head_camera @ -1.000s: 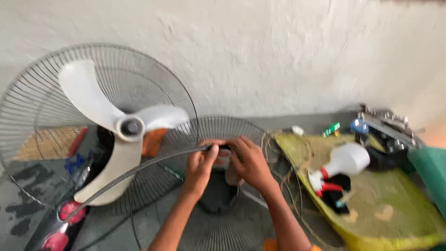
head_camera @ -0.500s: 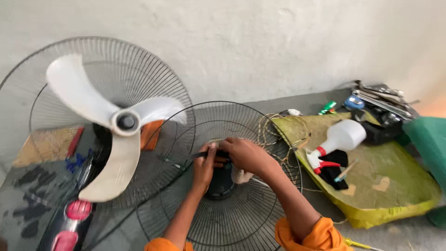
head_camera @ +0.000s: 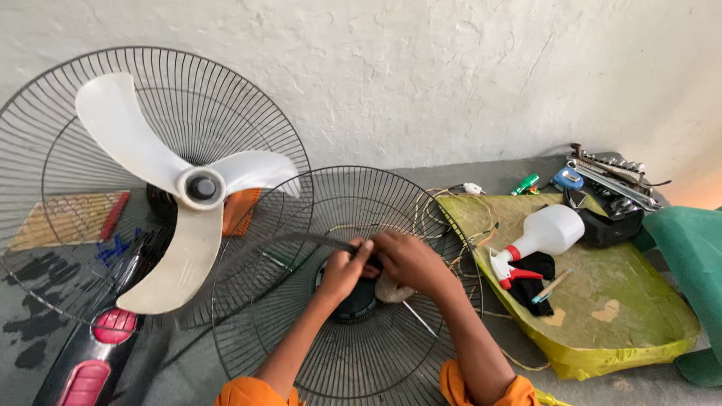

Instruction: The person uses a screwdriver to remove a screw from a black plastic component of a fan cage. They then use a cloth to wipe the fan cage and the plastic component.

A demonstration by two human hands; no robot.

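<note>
My left hand (head_camera: 344, 269) and my right hand (head_camera: 408, 261) meet over the middle of a round black wire fan guard (head_camera: 301, 353) lying flat on the floor. Both hands pinch a thin dark band (head_camera: 297, 239) that curves away to the left from my fingers. Under them sits the guard's dark round hub (head_camera: 352, 302). A pale cloth-like lump (head_camera: 391, 289) shows beneath my right hand. To the left stands a fan with three white blades (head_camera: 177, 218) inside its rear wire guard (head_camera: 68, 128), leaning by the wall.
A yellow-green mat (head_camera: 624, 301) on the right carries a white spray bottle with a red trigger (head_camera: 541, 237) and a black cloth (head_camera: 538, 282). Tools and sockets (head_camera: 613, 177) lie by the wall. Loose wires (head_camera: 459, 207), a green sheet (head_camera: 692, 256), a pink-buttoned black base (head_camera: 98, 353).
The view has pulled back and risen, showing more of the floor guard. My hands stay together on the dark band, now lower over the guard's hub.
</note>
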